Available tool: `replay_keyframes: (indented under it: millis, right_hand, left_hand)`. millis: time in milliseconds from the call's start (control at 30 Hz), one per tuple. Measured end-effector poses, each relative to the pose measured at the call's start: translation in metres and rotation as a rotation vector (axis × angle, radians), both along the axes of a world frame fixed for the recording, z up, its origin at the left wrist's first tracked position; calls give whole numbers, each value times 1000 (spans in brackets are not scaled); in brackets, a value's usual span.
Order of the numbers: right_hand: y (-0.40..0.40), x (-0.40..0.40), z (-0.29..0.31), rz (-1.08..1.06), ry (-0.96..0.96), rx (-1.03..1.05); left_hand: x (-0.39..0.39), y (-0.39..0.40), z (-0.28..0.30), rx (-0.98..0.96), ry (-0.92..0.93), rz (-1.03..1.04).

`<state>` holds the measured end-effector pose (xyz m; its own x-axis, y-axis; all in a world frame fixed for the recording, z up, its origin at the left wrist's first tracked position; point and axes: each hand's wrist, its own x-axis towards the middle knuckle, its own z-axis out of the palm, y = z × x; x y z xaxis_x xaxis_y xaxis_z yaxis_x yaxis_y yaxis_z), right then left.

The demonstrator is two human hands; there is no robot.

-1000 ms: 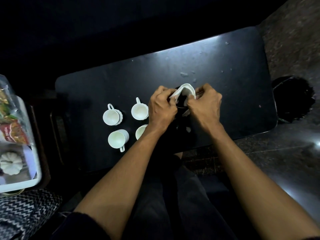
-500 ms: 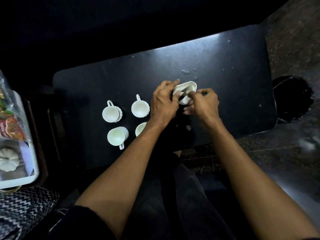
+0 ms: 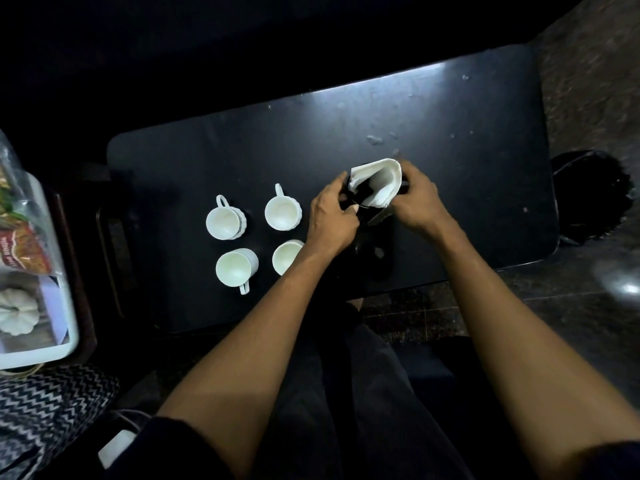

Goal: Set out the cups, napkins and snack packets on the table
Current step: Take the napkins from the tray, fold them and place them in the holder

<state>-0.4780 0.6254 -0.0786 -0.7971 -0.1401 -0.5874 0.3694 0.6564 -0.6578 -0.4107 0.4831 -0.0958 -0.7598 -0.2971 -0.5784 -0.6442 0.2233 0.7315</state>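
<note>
Dark all around, and a black glossy surface sits in front of me with a few pale specks catching the light. Right in the middle of it, I've got the napkins, a folded white wad held just above the surface. My left hand curls in on the near left edge of the napkins, fingers bent round something dark beneath them that I can't make out. My right hand grips the right side of the napkins, fingers wrapped behind the fold. Both hands are closed in on that wad, close together, nearly touching.

Left of the napkins, four white cups stand in a two-by-two block, all upright and mouths open. The far pair have handles pointing away from me; the near left one has its handle pointing toward me; the near right one is partly hidden under my left forearm.

Well left of the napkins, off the surface, a white tray holds snack packets, one red and orange, plus a pale ridged round thing. Nearer me from the tray there's a zigzag patterned fabric. Far right of the napkins, a black bin stands on the stone floor.
</note>
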Motion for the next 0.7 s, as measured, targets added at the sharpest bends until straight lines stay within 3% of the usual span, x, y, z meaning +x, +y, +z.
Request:
replay_keyframes:
  millis: [700]
  right_hand:
    - [-2,31,-7,29,112,12]
  left_hand:
    - [10,-9,8,61,-78,-7]
